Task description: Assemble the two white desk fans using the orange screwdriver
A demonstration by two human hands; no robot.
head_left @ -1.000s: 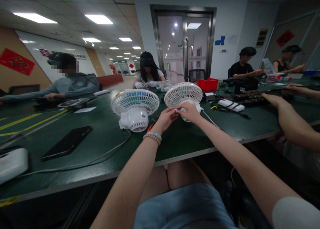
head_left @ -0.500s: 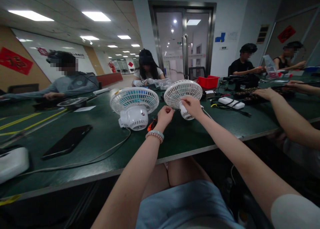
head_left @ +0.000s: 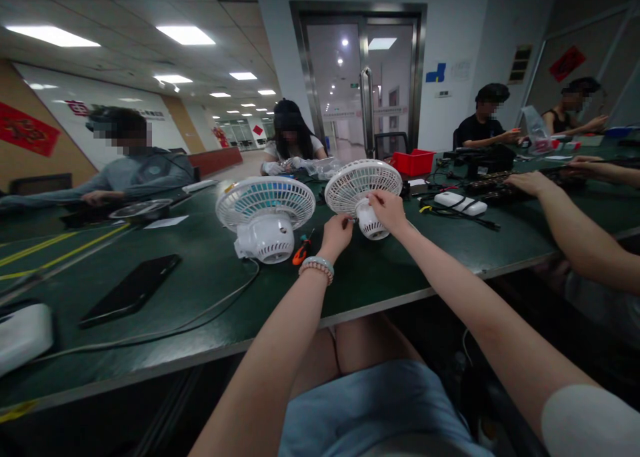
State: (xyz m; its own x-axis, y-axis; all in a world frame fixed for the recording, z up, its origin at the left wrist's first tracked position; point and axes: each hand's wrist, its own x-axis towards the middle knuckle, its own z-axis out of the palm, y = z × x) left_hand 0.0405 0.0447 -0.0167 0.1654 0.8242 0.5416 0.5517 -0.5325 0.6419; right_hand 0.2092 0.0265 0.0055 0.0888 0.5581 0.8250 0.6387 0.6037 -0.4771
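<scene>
A small white fan [head_left: 363,185] lies face-away on the green table [head_left: 380,280], its rounded motor housing toward me. My right hand [head_left: 389,210] is closed at the top of that housing, thumb and fingers gripping it just behind the grille. On the housing's left side my left hand [head_left: 338,234] is pinched shut at a small dark bit; what it holds is too small to make out. A second white fan [head_left: 267,234] with bluish blades stands to the left. Between the fans lies an orange-handled hand tool [head_left: 301,252].
Left of me are a black phone [head_left: 131,289], a grey cable [head_left: 200,320] and a white object [head_left: 23,337]. A red bin [head_left: 413,162] and a white power strip [head_left: 460,204] sit beyond the right fan. A neighbour's hand [head_left: 531,182] works at my right; other people sit around.
My left hand has moved slightly right, closer to the fan's motor housing, uncovering more of the orange-handled tool. My right hand stays on the same fan. The view has shifted slightly.
</scene>
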